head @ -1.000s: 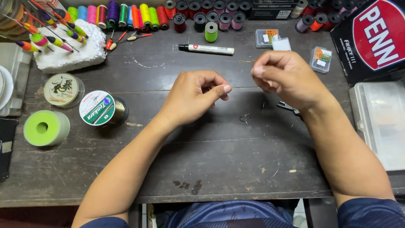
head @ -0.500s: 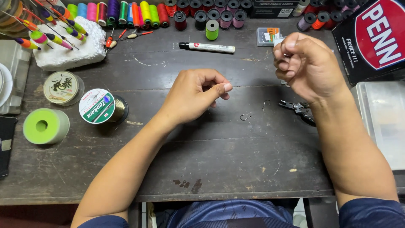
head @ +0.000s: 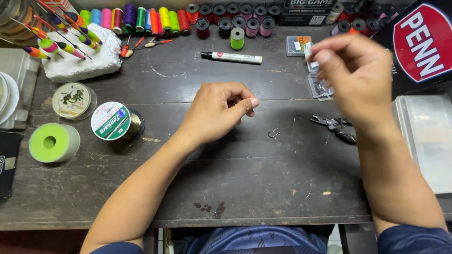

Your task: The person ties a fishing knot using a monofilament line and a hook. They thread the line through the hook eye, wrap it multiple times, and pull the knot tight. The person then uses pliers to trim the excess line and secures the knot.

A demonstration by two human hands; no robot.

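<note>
Left hand: rests low over the middle of the dark wooden table, fingers curled in, thumb pressed against the forefinger in a pinch; what it pinches is too fine to make out, possibly a thin line.
Right hand: raised above the table's right side, blurred, fingers drawn together at the tips as if nipping something small; whether it holds anything cannot be told.
Fish hook: a small bare hook lying flat on the table, between the two hands, just right of the left hand's fingertips and touching neither hand.
Pliers: small dark pliers lying on the table below the right hand, right of the hook and apart from it.
Marker: white pen with a black cap, lying crosswise above the left hand.
Hook packets: small clear packets partly hidden behind the right hand.
Line spools: a white-and-green spool beside a paler one at the left, with a lime-green foam roll nearer the table's edge.
Thread bobbins: a row of coloured reels along the far edge, darker reels continuing to the right.
Floats: bright slim floats stuck in a white foam block at the far left corner.
Clear plastic box: at the right edge, beside the right forearm.
</note>
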